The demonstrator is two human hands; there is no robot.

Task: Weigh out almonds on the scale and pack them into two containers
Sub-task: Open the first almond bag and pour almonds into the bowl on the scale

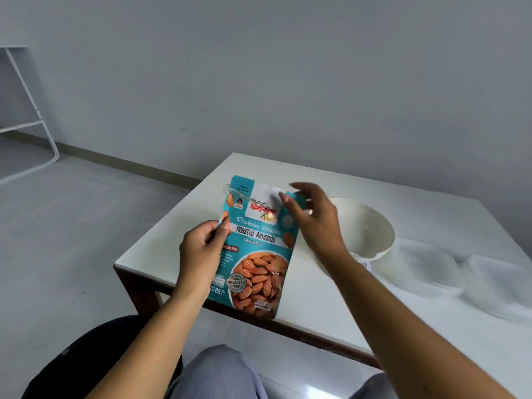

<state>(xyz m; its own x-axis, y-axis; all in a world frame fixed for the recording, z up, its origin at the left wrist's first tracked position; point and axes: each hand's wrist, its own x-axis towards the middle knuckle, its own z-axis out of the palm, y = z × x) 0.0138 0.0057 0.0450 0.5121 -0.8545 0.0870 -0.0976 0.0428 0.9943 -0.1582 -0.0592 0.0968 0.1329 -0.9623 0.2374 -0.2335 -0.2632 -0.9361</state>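
Observation:
A teal bag of roasted almonds (pixel 256 254) stands upright above the near left part of the white table (pixel 316 298). My left hand (pixel 201 249) grips its left edge about halfway up. My right hand (pixel 311 220) is at the bag's top right corner, fingers spread, one fingertip touching the bag's front. A white bowl (pixel 365 228) stands just behind my right hand, and a sliver of the scale (pixel 363 264) shows under its near side. Two clear plastic containers (pixel 423 269) (pixel 498 283) lie to the right of the bowl.
The low table has a dark wooden frame (pixel 135 292) and stands against a grey wall. The floor lies open to the left, with a white metal rack (pixel 31 105) at the far left. My knees (pixel 218 372) are below the table's near edge.

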